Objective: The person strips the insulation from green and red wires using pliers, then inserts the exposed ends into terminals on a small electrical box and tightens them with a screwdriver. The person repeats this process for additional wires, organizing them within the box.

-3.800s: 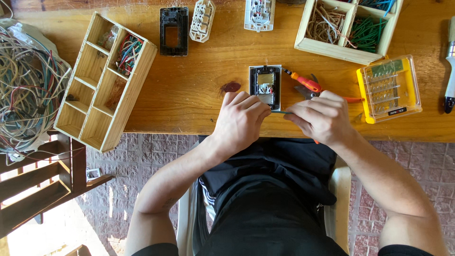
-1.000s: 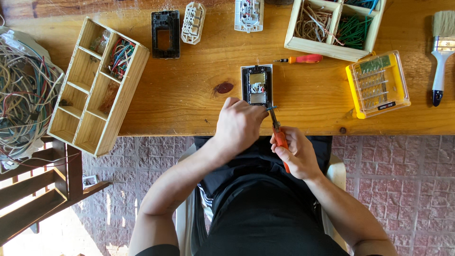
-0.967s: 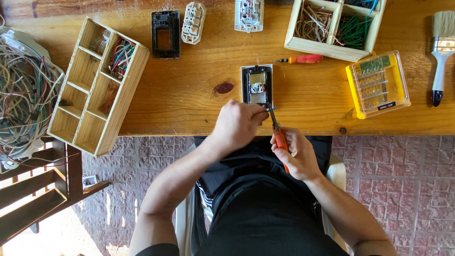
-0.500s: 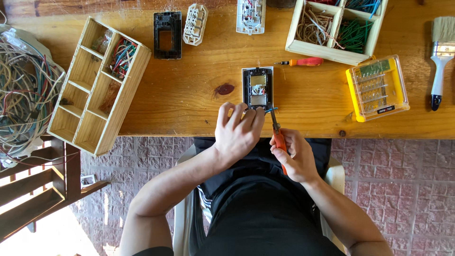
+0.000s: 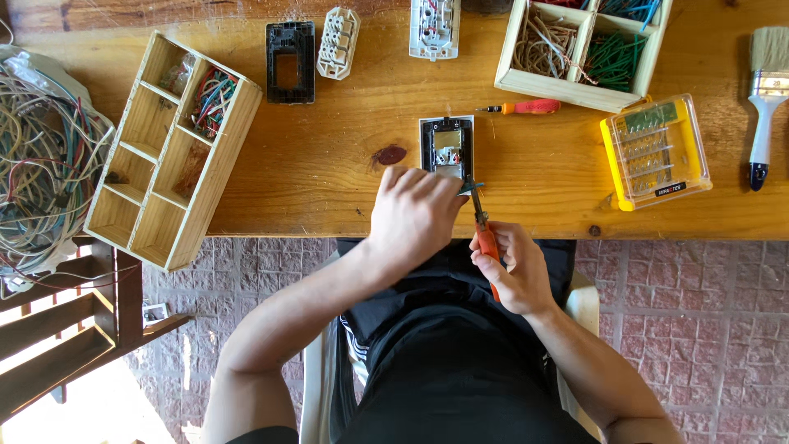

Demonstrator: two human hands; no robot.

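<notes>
My left hand (image 5: 415, 215) rests on the front edge of the wooden table (image 5: 329, 156), fingers bent, just below a black wall-switch module (image 5: 447, 146). It pinches something small near the tool's tip; what it is I cannot tell. My right hand (image 5: 514, 270) grips the orange handles of a pair of pliers (image 5: 482, 222). The pliers point up, and their jaws meet the left fingertips right under the module.
An orange screwdriver (image 5: 526, 107), a yellow bit case (image 5: 655, 153) and a paintbrush (image 5: 766, 99) lie to the right. Two wooden compartment trays (image 5: 164, 156) (image 5: 585, 51) hold wire pieces. A wire tangle (image 5: 41, 164) sits far left; more switch parts (image 5: 290, 62) at the back.
Pliers replaced the earlier bare-handed hold; the screwdriver now lies above the module. Over the last second my left hand loosened and shifted slightly while the pliers stayed at the module's lower edge.
</notes>
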